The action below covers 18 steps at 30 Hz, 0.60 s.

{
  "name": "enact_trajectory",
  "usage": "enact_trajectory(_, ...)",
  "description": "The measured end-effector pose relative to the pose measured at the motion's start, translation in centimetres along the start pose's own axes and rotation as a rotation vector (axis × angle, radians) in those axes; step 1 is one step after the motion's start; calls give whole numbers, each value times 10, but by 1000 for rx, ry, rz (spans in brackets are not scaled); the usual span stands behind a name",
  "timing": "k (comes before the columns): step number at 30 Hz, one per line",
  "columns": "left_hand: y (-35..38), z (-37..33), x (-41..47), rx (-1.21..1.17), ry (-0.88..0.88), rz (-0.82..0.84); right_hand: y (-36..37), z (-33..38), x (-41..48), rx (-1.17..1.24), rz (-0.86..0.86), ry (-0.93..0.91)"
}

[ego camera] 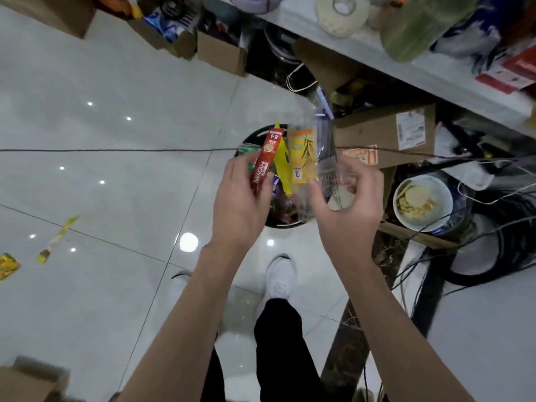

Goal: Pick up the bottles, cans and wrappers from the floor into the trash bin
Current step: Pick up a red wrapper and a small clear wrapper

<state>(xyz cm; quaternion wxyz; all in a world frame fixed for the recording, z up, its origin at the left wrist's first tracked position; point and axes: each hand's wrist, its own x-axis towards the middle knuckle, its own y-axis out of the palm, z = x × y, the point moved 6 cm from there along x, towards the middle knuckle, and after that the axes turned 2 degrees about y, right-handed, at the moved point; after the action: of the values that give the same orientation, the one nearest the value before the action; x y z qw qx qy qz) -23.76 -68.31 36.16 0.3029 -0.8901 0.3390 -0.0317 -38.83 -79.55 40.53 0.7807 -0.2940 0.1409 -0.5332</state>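
The left hand's fingers [242, 163] are curling round a red Nescafé sachet [265, 161], pinching its lower end so that the sachet is pointing up toward 12 o'clock. A yellow wrapper [282, 166] is standing just beside it at its 3 o'clock side; whether the same fingers are gripping it too, I cannot tell. The left hand [237, 198] is hovering over the 9 o'clock edge of the trash bin [278, 225].

The right hand's fingers [352, 175] are curling inward, with the thumb reaching toward 9 o'clock, and they are closing round a clear bottle [303, 152] with a yellow label. The bottle is blurred, so the exact grip is not showing. The right hand [348, 204] is hanging over the bin's 3 o'clock edge.

The bin, round and black, is sitting on the floor [116, 97] directly under both hands and is already holding litter, including a green can [246, 147] at its 10 o'clock side.

Out on the floor at 9 o'clock from the hands, a yellow strip wrapper [59, 237] is lying well apart from the bin, and a gold wrapper [7, 265] is lying beyond it at the frame's edge. At 3 o'clock from the bin a white bowl [422, 203] is sitting among cables, with a cardboard box [383, 134] at 2 o'clock. A white shoe [280, 278] is standing at 6 o'clock, near the bin.
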Motion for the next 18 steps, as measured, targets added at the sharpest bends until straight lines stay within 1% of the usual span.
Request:
enact_trajectory(3,14,8,12,1,-25,30,10,-20,7,-4,49,33)
enact_trajectory(7,6,20,21,54,-32,-16,29,-33,14,-27,119,16)
enact_trajectory(9,-2,25,21,73,-38,-43,37,-35,12,-85,128,-2)
enact_trajectory(12,-20,34,21,93,-67,-69,43,-32,8,-163,115,-34)
enact_trajectory(18,-78,54,13,91,-82,-170,62,5,0,-140,148,-70)
